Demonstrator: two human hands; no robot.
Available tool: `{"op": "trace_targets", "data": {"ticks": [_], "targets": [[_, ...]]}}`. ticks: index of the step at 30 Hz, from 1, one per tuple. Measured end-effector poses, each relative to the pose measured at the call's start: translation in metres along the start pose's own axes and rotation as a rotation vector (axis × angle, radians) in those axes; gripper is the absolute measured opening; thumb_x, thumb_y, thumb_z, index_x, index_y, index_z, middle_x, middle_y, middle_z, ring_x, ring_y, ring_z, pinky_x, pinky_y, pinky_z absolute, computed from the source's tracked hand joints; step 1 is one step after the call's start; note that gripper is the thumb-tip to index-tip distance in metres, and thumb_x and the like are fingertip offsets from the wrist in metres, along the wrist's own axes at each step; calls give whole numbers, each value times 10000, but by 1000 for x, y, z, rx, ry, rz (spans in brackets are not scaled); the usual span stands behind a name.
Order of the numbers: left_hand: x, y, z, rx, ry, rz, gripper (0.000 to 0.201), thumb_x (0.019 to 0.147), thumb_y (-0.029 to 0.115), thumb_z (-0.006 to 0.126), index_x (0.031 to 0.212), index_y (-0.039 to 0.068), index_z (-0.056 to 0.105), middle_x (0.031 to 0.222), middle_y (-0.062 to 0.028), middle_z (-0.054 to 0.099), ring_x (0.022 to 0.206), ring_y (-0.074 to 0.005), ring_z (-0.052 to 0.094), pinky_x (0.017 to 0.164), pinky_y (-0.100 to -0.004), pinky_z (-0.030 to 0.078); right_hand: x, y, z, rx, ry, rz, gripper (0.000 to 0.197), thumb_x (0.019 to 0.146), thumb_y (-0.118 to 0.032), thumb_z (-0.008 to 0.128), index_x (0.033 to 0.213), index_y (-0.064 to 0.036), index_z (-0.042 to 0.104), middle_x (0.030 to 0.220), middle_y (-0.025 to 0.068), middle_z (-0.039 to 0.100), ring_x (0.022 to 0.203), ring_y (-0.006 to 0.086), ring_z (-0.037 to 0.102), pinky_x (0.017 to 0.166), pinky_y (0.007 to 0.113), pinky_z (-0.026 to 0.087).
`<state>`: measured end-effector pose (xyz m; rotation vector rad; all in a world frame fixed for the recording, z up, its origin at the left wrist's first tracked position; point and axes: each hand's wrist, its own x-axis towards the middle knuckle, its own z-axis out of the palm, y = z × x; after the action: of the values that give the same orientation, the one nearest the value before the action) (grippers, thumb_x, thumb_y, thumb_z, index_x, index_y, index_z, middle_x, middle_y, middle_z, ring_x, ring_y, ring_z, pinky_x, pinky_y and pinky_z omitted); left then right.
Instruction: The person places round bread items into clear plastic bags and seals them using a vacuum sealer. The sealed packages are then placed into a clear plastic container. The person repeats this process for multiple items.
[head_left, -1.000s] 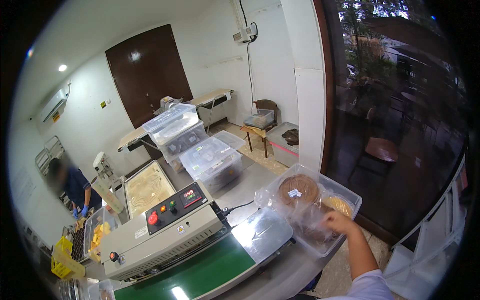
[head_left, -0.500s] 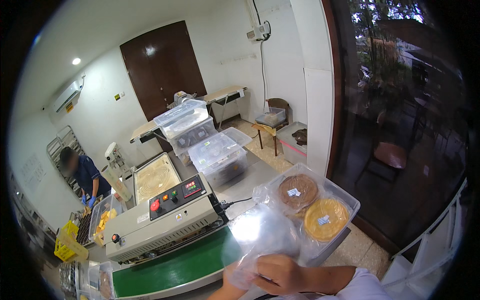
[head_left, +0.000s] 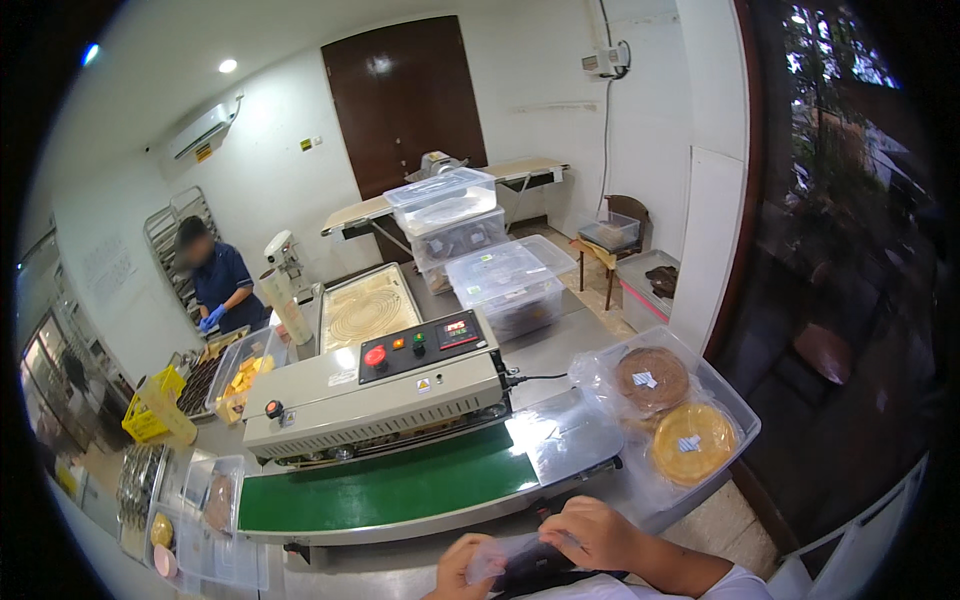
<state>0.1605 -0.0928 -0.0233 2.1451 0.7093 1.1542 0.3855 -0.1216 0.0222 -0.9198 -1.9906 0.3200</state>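
Observation:
My left hand (head_left: pixel 464 566) and my right hand (head_left: pixel 597 534) are low in the view, in front of the belt machine. Between them stretches a transparent plastic bag (head_left: pixel 487 562), its edges pinched in the fingers of both hands; whether anything is inside I cannot make out. Beyond them lies the green conveyor belt (head_left: pixel 385 490) of a bag-sealing machine (head_left: pixel 370 395). Right of the machine, a plastic tub (head_left: pixel 752 425) carries bagged round flat cakes: a brown one (head_left: pixel 652 378) and a yellow one (head_left: pixel 693 444), each with a small label.
Stacked lidded boxes (head_left: pixel 505 285) stand behind the machine, near a baking tray (head_left: pixel 370 309). At left are a box of yellow pieces (head_left: pixel 252 372), a yellow basket (head_left: pixel 155 402) and another tub (head_left: pixel 212 500). A co-worker (head_left: pixel 222 275) in blue gloves works at the far left.
My hands have come down toward me from the machine's right end and moved apart, bringing the bag along. The view has swung left, and the co-worker remains at the far left.

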Motion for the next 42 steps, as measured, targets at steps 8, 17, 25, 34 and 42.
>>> {"op": "trace_targets", "data": {"ticks": [8, 17, 25, 34, 42], "targets": [[18, 20, -68, -116, -163, 139, 162, 685, -45, 643, 812, 39, 591, 727, -103, 561, 656, -210, 573, 565, -270, 461, 38, -21, -12, -282, -57, -194, 139, 713, -163, 665, 817, -85, 618, 759, 11, 590, 640, 150, 548, 689, 338, 419], [27, -11, -89, -154, -2, -105, 210, 861, 195, 530, 865, 20, 647, 804, -77, 564, 705, -192, 541, 652, -293, 431, 42, -39, 31, -444, 23, -522, 163, 689, -257, 681, 804, -155, 628, 831, -13, 599, 703, 149, 511, 700, 360, 408], [30, 8, -102, -601, -339, 138, 261, 869, 248, 500, 761, 21, 574, 801, -70, 598, 751, -252, 566, 772, -356, 403, 50, -37, -9, -89, -574, -246, 151, 683, -261, 701, 647, -158, 597, 588, -54, 513, 588, 116, 473, 763, 413, 352], [43, 16, -104, 150, -238, 180, 191, 718, 269, 662, 693, 96, 586, 681, -7, 501, 689, -214, 451, 684, -322, 322, 52, -37, -30, -209, -250, -316, 135, 706, -221, 656, 725, -114, 575, 945, 10, 567, 858, 235, 471, 763, 407, 345], [53, 10, -102, -365, -227, 32, 241, 704, 267, 694, 614, 81, 570, 662, 8, 506, 755, -161, 431, 764, -317, 287, 44, -29, -36, 259, -470, -341, 121, 760, -190, 618, 703, -108, 550, 820, -14, 536, 846, 231, 435, 747, 382, 336]]}}
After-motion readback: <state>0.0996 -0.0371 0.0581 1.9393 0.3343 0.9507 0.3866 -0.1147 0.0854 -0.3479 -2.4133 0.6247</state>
